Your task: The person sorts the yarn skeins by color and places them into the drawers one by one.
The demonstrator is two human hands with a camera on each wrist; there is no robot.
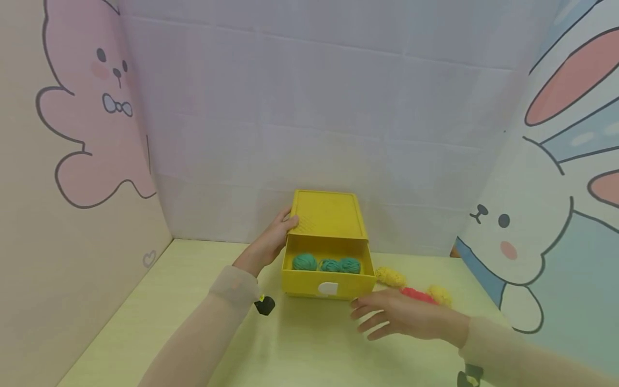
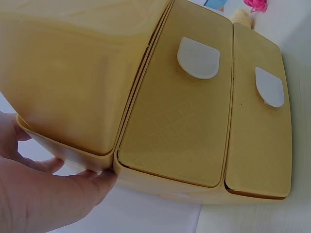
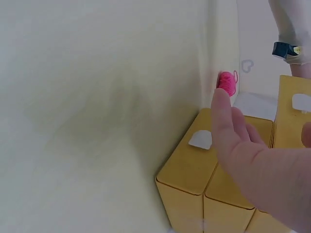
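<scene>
A yellow drawer cabinet (image 1: 331, 212) stands at mid-table with its top drawer (image 1: 302, 282) pulled out. Inside that drawer lie three teal yarn balls (image 1: 304, 262). My left hand (image 1: 272, 239) grips the cabinet's upper left side, thumb over the top edge. The left wrist view shows two lower drawers (image 2: 175, 111), both closed, with white tab handles (image 2: 199, 58). Near the drawer's front right corner, my right hand (image 1: 403, 314) hovers with fingers spread, holding nothing. In the right wrist view its fingers (image 3: 224, 121) extend in front of the cabinet.
Right of the cabinet lie yellow yarn balls (image 1: 390, 277) and a pinkish-red yarn ball (image 1: 417, 295), partly hidden behind my right hand. A pale cloth wall (image 1: 319, 107) stands behind, with cartoon-printed panels (image 1: 532, 242) at both sides.
</scene>
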